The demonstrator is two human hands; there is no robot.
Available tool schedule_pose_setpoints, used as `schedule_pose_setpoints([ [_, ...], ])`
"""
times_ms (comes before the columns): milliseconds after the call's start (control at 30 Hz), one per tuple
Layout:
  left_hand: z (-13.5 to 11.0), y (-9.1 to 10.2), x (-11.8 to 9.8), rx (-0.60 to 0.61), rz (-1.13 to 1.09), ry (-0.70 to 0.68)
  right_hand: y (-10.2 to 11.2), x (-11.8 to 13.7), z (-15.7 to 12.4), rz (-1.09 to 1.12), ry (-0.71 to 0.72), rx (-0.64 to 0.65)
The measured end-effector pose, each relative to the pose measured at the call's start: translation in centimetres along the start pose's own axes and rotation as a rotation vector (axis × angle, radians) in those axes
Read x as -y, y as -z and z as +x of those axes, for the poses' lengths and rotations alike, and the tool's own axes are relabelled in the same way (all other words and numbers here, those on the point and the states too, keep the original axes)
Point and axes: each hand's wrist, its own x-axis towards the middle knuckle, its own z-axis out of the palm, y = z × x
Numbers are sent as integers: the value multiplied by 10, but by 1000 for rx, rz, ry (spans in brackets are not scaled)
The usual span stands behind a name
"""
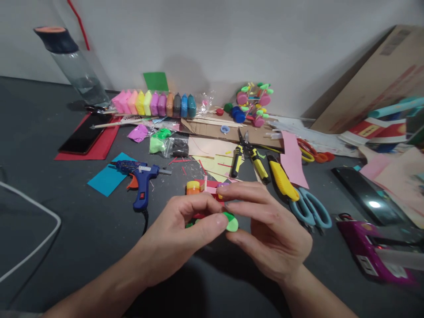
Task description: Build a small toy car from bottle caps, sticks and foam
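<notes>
My left hand (180,234) and my right hand (268,229) meet over the middle of the dark table, both pinching a small flat piece of bright green clay (231,222) between thumbs and fingertips. Just behind the fingers sits a small craft piece with an orange and yellow disc (193,187) and red parts. A blue glue gun (141,176) lies to the left of my left hand.
Row of coloured clay packs (155,104) at the back wall, a water bottle (74,64) back left, a phone on red paper (84,134). Yellow pliers (247,157), a yellow cutter (281,179) and blue scissors (311,210) lie right. Cardboard box (374,79) far right.
</notes>
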Motion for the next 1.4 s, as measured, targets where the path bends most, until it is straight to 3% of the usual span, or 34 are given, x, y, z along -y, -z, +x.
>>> schedule_pose_setpoints([
  [200, 1, -1, 7, 20, -113, -57, 0, 1, 0, 9, 10, -26],
  [433, 7, -5, 15, 42, -308, 24, 0, 2, -2, -81, 14, -28],
  [733, 6, -4, 16, 36, -318, 32, 1, 3, -1, -132, 68, -4],
  [1100, 7, -8, 14, 44, -426, 86, -3, 2, -5, -66, 14, -43],
  [1400, 6, -8, 14, 15, -332, 69, 3, 6, -1, -153, 40, -12],
])
